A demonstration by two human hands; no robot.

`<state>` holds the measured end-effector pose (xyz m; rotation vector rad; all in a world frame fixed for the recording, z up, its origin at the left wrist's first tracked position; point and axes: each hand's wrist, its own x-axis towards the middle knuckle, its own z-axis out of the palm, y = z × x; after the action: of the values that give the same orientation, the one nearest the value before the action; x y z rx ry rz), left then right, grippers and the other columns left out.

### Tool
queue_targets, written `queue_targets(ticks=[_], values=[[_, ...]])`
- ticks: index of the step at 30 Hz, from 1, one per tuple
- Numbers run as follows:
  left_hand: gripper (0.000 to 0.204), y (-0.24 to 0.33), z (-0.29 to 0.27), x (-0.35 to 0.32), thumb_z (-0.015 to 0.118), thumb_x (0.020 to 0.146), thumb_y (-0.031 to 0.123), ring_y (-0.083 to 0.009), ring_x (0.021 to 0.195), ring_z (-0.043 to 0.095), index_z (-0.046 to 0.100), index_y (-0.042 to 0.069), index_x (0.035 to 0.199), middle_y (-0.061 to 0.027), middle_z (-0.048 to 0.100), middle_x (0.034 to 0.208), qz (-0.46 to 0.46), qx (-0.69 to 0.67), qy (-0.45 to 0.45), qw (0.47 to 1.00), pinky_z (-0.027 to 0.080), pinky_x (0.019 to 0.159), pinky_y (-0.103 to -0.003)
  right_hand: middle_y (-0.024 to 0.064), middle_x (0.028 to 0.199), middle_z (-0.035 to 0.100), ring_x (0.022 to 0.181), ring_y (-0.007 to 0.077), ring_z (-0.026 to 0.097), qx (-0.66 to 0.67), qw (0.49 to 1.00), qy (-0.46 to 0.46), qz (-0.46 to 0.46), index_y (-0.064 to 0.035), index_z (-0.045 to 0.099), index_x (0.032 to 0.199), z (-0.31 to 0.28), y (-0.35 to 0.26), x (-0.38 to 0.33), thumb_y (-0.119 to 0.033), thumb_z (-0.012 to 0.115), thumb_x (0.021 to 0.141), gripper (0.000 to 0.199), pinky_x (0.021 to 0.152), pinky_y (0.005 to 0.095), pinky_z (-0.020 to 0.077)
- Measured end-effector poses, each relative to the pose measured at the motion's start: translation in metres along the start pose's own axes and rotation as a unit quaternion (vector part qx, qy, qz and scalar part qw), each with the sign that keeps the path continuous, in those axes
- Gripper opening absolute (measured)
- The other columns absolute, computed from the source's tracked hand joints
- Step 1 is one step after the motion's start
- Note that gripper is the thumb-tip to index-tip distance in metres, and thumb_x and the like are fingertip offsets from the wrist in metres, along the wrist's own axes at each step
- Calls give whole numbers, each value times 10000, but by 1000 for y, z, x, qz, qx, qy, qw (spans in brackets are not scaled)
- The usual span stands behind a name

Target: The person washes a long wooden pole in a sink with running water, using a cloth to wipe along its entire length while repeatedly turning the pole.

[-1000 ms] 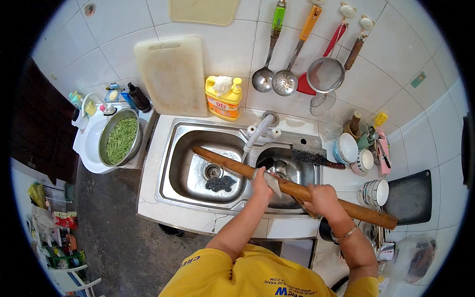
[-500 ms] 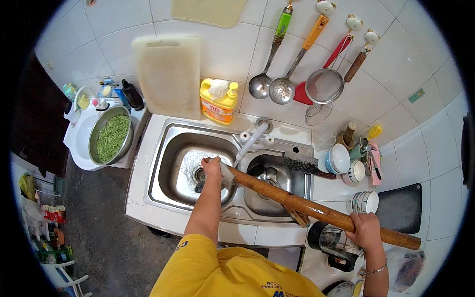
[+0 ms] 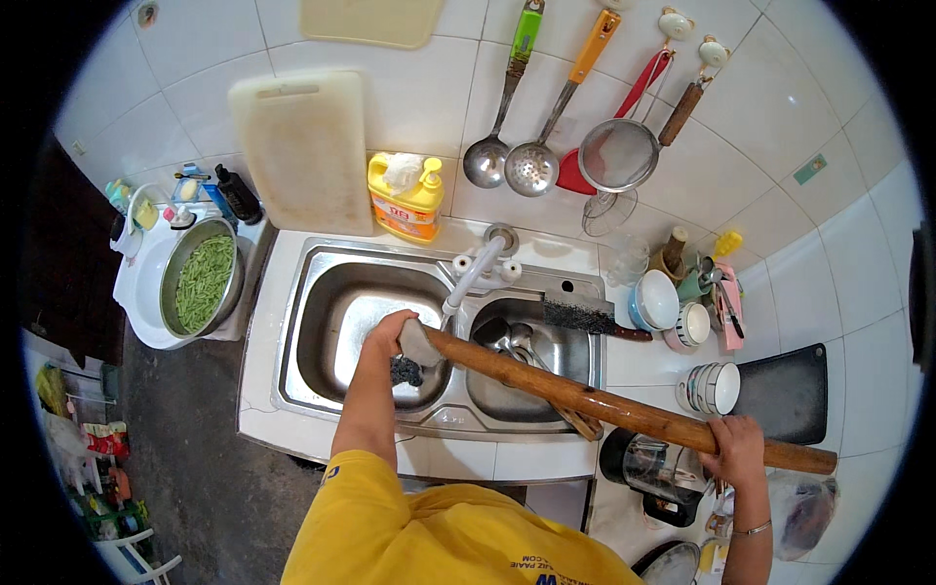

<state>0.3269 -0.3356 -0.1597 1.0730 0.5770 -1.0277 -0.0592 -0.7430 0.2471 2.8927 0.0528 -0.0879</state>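
From the head view, a long wet rolling pin slants across the sink, from 10 o'clock down to 4 o'clock. The left hand presses a scrubbing pad closed around its upper end, while the right hand wraps shut near the lower end. It looks stiff, heavy and slippery, so it is best gripped with both hands far apart.

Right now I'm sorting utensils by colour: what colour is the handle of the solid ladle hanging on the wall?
Green, on the ladle; clearest in the head view.

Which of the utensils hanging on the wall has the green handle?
The solid ladle at the far left of the row. The slotted spoon beside it has an orange handle, and the mesh strainer a brown wooden one.
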Motion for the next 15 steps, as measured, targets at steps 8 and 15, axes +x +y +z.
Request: queue_targets(ticks=[8, 15], values=[[440, -30, 30, -5, 602, 849, 415, -255, 830, 558, 497, 70, 1101, -117, 565, 919, 210, -412, 110, 880, 492, 771, -417, 88, 749, 563, 710, 285, 563, 34, 999, -16, -21, -52, 589, 975, 22, -16, 30, -231, 797, 510, 540, 663, 409, 429], [335, -39, 108, -69, 598, 860, 410, -259, 724, 551, 505, 90, 896, -95, 552, 769, 251, -480, -44, 839, 494, 741, -438, 129, 759, 615, 695, 327, 603, 120, 988, -88, -34, -51, 599, 945, 57, -55, 89, -278, 749, 624, 421, 661, 426, 479]])
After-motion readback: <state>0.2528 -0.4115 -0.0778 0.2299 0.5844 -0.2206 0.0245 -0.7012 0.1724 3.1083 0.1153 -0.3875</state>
